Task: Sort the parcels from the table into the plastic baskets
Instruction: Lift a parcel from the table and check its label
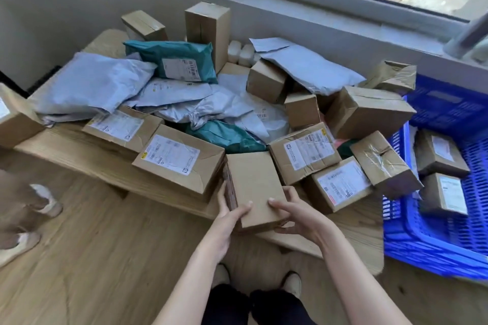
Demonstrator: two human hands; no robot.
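The plain box (pixel 253 185) is bare brown cardboard, unprinted on top. Left of it, the labelled carton (pixel 179 161) is the same brown with a white label in black print. Behind the plain box lie a teal bag (pixel 179 58) and a pale grey-blue mailer (pixel 87 82). To its right, the basket (pixel 422 253) is bright blue, slotted lattice. The counter (pixel 353 224) is light grained wood.

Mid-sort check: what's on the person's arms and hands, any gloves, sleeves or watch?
Nothing worn shows. The left hand and right hand carry no gloves, rings or watch; the left forearm and right forearm are uncovered to the frame's edge.
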